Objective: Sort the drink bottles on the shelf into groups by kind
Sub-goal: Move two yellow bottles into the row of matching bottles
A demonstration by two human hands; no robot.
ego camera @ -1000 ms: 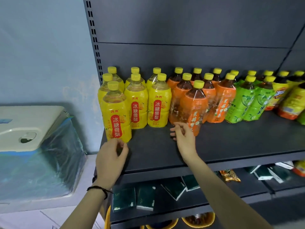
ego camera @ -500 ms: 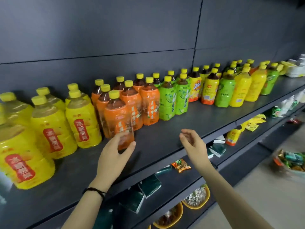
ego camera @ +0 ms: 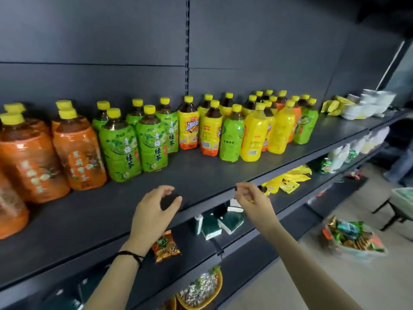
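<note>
Plastic bottles (ego camera: 154, 142) upright on matte shelf (ego camera: 201, 175) | left hand (ego camera: 154, 211) grip wide, empty | right hand (ego camera: 252, 200) grip narrow, empty

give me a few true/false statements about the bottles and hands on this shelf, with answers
1. Both hands hold bottles. False: the left hand and right hand are empty, fingers curled above the shelf.
2. The orange bottles stand left of the green tea bottles. True.
3. The bottles at the right end are all one kind. False: yellow, green and orange labels are mixed.
4. Every visible cap is yellow. True.
5. The left wrist wears a dark band. True.
</note>
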